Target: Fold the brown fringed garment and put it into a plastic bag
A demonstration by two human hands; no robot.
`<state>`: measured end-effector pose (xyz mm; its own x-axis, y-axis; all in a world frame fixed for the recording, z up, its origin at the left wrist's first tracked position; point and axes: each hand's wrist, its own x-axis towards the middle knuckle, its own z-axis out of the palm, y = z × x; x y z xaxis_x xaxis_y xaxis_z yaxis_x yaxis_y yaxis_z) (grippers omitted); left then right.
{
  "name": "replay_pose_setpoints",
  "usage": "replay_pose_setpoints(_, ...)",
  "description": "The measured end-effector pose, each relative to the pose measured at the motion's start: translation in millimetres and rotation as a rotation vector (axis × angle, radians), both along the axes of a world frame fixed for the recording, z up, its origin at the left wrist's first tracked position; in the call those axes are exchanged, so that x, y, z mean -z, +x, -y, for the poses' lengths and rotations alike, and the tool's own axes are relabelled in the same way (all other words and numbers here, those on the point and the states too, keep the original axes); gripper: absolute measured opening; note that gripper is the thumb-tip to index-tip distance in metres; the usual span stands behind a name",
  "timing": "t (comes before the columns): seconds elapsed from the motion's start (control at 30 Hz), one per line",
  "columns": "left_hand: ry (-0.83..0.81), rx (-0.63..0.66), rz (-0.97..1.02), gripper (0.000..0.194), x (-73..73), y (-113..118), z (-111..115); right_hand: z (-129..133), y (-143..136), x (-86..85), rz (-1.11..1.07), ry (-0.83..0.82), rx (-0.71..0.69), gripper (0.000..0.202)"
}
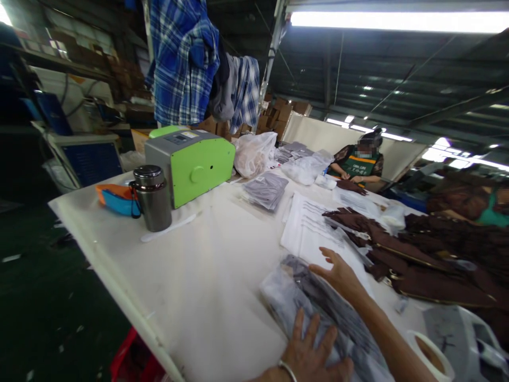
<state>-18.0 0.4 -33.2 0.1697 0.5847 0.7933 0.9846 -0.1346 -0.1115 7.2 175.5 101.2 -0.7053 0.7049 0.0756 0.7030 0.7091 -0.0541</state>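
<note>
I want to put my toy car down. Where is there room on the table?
The big bare patch of table is between the flask, the grey stack and the bagged clothes under the hands. The right side is crowded with white sheets, brown clothes and a roll.

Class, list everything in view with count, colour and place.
Table: 1, white, centre
Machine: 1, green and grey, left
Flask: 1, grey, by machine
Tray: 1, blue and orange, beside flask
Clothes: several, blue and grey, hanging
Plastic bags: several, translucent, far side
Stack: 1, grey, mid table
Sheets: several, white, centre right
Garments: several, brown, right
Roll: 1, white, lower right
Bagged cloth: 1, grey, under left hand
Boxes: many, brown, background
Lights: several, white, overhead
Workers: 2, green clothing, right
Left hand: 1, bare, lower centre
Right hand: 1, bare, by cloth
</note>
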Motion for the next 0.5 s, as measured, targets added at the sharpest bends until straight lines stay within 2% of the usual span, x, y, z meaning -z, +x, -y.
replay_pose_setpoints(0.1,-0.013,0.008,0.008,0.04,-5.6,-2.0,3.9,18.2,9.8,25.0,-0.054,-0.06,-0.002,0.073)
replay_pose_setpoints(0.2,0.059,-0.006,0.001,0.037,-4.7,-1.8,0.3,35.1,8.7,43.5,-0.093,-0.083,0.024,0.074)
replay_pose_setpoints(0.3,0.173,-0.017,0.004,0.028,-3.2,-12.9,-6.2,29.2,19.8,48.4,-0.154,-0.073,0.045,0.074)
replay_pose_setpoints(0.37,0.195,-0.042,0.023,0.03,-9.4,-33.6,-7.1,13.1,42.5,50.6,-0.196,-0.075,0.077,0.071)
replay_pose_setpoints(0.43,0.039,-0.072,0.125,0.049,-24.3,-62.2,-3.3,-6.1,72.7,55.7,-0.238,-0.135,0.149,0.069)
replay_pose_setpoints(0.5,-0.322,-0.126,0.386,0.072,-45.5,-90.7,2.2,-19.7,100.6,61.7,-0.231,-0.231,0.189,0.063)
